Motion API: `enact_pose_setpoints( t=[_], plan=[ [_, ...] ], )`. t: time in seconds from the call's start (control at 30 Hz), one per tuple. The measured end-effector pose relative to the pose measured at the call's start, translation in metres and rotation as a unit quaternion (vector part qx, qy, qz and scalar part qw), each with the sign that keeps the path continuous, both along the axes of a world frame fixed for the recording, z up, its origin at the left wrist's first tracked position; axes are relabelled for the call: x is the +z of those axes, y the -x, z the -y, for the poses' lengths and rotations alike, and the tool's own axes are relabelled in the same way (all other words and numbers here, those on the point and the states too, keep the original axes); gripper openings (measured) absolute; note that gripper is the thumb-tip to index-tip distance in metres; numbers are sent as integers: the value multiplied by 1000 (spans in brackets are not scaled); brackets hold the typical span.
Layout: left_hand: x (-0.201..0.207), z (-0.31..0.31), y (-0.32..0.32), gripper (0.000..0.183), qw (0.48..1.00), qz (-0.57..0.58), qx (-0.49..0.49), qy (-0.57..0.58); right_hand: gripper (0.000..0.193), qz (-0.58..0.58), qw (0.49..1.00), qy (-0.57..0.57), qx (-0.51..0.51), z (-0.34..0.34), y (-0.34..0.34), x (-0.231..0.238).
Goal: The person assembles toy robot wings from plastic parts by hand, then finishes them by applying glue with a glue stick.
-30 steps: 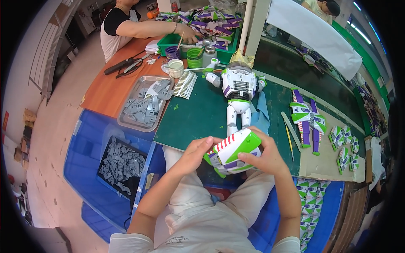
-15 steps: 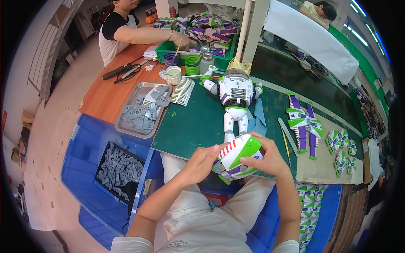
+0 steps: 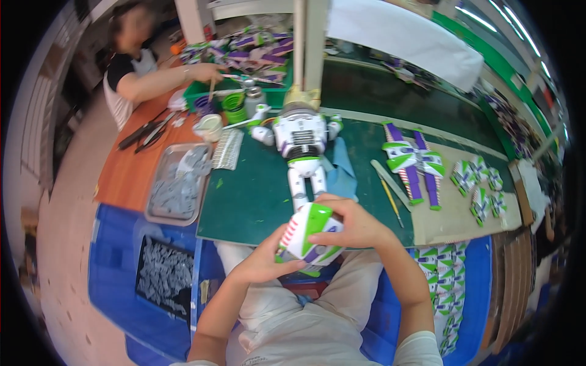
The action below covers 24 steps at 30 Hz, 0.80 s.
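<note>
Above my lap, at the table's front edge, both my hands hold a white, green and purple plastic toy shell (image 3: 300,239) with red stripes along one side. My left hand (image 3: 264,261) grips its left and lower side, the thumb reaching across the near face. On the right, my right hand (image 3: 354,227) wraps over the top with its thumb pressed on the front. Just beyond my hands, a white toy figure (image 3: 300,132) lies on the green tabletop, its legs toward me. A blue cloth (image 3: 343,171) lies beside its legs.
A metal tray (image 3: 171,221) of grey parts sits left, near cups and a sticker sheet (image 3: 227,149). Right are a brush (image 3: 391,201), a winged toy part (image 3: 415,160) and several small shells (image 3: 479,177). Blue bins (image 3: 113,244) flank my legs. A co-worker's arm (image 3: 155,88) reaches toward a green crate.
The view has swung right, so the scene sits farther left. The shell has tilted in my hands, and my left thumb has moved from its top edge down across its near face.
</note>
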<state>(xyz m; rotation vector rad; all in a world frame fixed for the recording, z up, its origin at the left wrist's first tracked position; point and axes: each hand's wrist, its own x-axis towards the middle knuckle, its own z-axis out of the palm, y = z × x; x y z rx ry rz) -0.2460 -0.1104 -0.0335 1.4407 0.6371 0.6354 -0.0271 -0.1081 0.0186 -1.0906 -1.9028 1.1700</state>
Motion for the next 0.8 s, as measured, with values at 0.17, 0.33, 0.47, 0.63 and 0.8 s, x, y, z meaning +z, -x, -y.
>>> enact_pose_setpoints(
  t=[0.17,0.33,0.47,0.63,0.8],
  plan=[
    [-25,4,15,62,996,51,44,58,39,-129,988,79,-28,10,8,-24],
    [-49,27,6,70,952,174,129,218,42,-203,974,90,-53,17,17,-42],
    [-52,43,-9,77,939,212,153,222,46,-211,970,99,-72,22,15,-46],
    [-57,45,-10,68,923,226,202,237,24,-106,992,-9,-60,13,-17,-42],
    [-68,48,6,57,906,263,185,276,23,390,790,-211,-422,-32,-101,-62]
  ],
)
